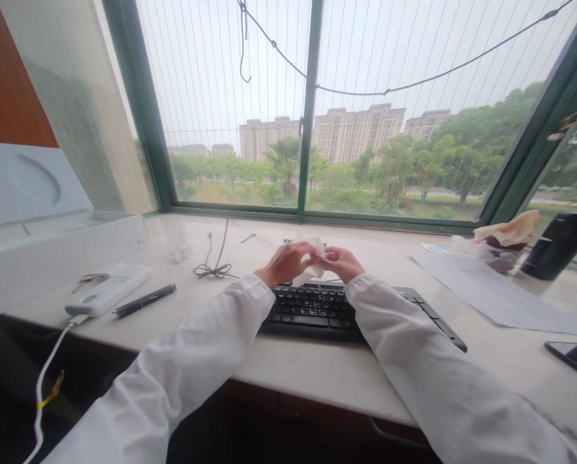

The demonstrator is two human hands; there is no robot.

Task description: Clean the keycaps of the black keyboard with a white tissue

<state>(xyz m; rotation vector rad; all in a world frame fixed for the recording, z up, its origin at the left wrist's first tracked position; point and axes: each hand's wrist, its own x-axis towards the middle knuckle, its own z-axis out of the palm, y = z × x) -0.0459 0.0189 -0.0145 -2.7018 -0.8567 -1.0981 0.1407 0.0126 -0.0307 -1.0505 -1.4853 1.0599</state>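
Observation:
Both my hands meet above the far edge of a black keyboard (pixel 312 309), with a thin white tissue (pixel 317 248) pinched between them. My left hand (pixel 288 259) closes its fingers on the tissue's left side. From the other side, my right hand (pixel 340 263) grips it between thumb and fingers. Part of the tissue stands up above the fingertips, and a loose piece hangs toward the keys. My white sleeves cover both ends of the keyboard in part.
On the left lie a black pen (pixel 144 301), a white power strip (pixel 107 293) with a key on it, and a coiled cable (pixel 212 270). To the right are paper sheets (pixel 501 293), a black cup (pixel 559 245) and a phone (pixel 576 357). A window stands behind.

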